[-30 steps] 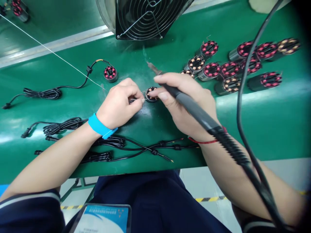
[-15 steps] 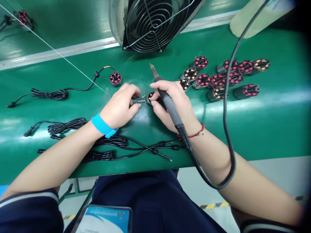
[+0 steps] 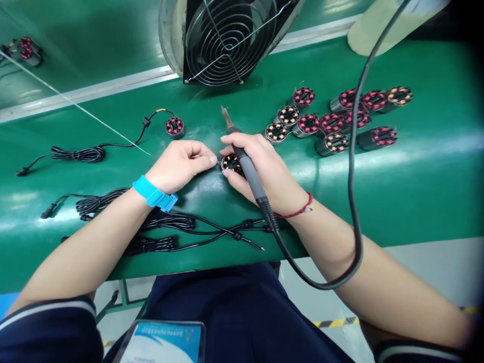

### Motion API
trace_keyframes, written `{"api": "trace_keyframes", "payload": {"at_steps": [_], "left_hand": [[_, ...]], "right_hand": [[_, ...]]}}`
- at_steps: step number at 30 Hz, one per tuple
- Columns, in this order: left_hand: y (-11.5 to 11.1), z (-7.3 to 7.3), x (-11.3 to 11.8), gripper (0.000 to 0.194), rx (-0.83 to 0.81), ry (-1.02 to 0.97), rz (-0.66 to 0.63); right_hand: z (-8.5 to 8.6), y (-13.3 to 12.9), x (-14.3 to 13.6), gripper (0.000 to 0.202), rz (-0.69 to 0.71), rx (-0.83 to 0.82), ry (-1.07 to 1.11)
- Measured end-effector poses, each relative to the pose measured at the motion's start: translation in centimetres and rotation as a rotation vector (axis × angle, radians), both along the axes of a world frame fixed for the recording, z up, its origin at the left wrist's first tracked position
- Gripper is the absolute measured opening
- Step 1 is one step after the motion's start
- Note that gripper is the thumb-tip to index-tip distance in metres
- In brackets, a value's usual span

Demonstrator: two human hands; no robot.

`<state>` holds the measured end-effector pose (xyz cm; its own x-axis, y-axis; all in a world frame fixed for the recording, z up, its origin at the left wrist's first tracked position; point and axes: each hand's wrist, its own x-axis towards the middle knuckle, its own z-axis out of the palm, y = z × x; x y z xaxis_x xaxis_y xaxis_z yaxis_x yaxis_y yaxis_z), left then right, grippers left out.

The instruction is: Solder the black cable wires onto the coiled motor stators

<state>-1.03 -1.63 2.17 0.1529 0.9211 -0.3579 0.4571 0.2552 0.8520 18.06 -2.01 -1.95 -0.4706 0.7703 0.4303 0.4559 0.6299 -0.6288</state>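
A small round motor stator [image 3: 230, 162] with red and copper coils lies on the green table [image 3: 397, 191], between my two hands. My right hand [image 3: 264, 169] grips a soldering iron [image 3: 245, 161] whose metal tip points up and away, and its fingertips also rest on the stator. My left hand [image 3: 180, 164], with a blue wrist strap [image 3: 153, 194], pinches thin wire ends right at the stator's left side. The iron's black cord [image 3: 353, 166] loops off to the right and upward.
Several stators [image 3: 333, 121] lie grouped at the right. One stator with a black cable [image 3: 174, 127] lies at the left, and bundled black cables [image 3: 166, 232] lie near the front edge. A fan [image 3: 227, 38] stands behind. A thin solder wire [image 3: 75, 103] crosses the left.
My view has shifted and pulled back. My left hand has closed in on the stator with the wire ends. The iron stays upright in my right hand.
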Motion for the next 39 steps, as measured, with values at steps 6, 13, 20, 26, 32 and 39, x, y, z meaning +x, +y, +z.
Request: {"api": "trace_keyframes", "payload": {"at_steps": [6,13,20,26,32,39], "left_hand": [[-0.1,-0.1,0.6,0.017,0.024,0.109,-0.057],[0.2,0.5,0.1,0.023,-0.082,-0.019,-0.116],[-0.4,0.3,0.4,0.017,0.074,0.206,-0.26],[0.6,1.8,-2.5,0.016,0.304,0.65,-0.049],[1.0,1.8,-3.7,0.045,0.275,0.818,-0.027],[0.7,1.7,-2.5,0.053,0.167,1.03,-0.17]], "right_hand": [[-0.5,0.0,-0.5,0.04,-0.005,0.038,0.027],[-0.3,-0.1,-0.9,0.031,-0.046,0.07,0.01],[-0.5,0.0,-1.2,0.031,-0.075,0.026,0.077],[-0.1,0.4,0.1,0.039,-0.149,-0.008,0.19],[0.5,0.3,1.2,0.034,-0.2,-0.046,0.276],[2.5,-0.6,1.2,0.032,-0.16,0.051,0.277]]}}
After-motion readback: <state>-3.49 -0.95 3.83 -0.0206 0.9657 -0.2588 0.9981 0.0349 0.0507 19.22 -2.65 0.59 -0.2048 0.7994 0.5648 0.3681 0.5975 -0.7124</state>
